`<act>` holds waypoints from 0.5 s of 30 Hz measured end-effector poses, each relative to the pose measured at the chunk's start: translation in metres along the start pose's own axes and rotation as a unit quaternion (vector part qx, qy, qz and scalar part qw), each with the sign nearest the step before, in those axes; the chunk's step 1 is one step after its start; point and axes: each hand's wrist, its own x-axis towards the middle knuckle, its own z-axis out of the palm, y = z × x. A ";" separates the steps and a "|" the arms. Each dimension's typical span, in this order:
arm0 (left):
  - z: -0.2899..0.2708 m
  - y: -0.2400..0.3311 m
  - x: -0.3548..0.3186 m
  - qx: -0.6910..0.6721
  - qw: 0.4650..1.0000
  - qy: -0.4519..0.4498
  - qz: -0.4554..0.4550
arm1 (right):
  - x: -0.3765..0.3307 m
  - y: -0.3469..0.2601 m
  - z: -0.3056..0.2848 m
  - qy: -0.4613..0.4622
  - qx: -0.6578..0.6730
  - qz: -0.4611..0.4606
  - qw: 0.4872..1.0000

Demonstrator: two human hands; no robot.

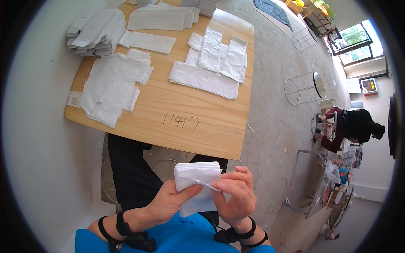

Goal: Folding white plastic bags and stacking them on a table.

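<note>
Blue shirt [179, 236] partly beyond view, left hand [166, 201] partly behind white stack [195, 173]

Large, dark handwritten digits [181, 121] stand on the pale-brown, wood-grained tabletop [152, 101], near its edge closest to the person. At the tabletop's left edge lies a small, rectangular white label [74, 98], its fine print too small to read. Well right of the tabletop, a white-bordered square panel [370, 86] shows illegible yellow marks on a dark ground.
</note>
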 end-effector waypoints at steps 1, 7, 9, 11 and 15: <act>-0.001 -0.001 0.000 0.002 1.000 0.003 0.018 | -0.001 0.000 0.000 -0.007 0.004 -0.006 1.000; -0.003 -0.003 -0.001 0.040 0.998 0.008 0.052 | -0.008 -0.009 -0.006 -0.071 -0.058 -0.079 0.993; -0.003 -0.003 -0.002 0.046 0.997 0.004 0.064 | -0.013 -0.009 -0.006 -0.073 -0.072 -0.079 0.992; -0.003 -0.004 -0.002 0.053 0.996 0.000 0.076 | -0.014 -0.010 -0.007 -0.068 -0.075 -0.102 0.990; -0.004 -0.004 -0.003 0.126 0.985 -0.006 0.114 | -0.004 -0.013 -0.001 -0.050 -0.067 -0.010 0.996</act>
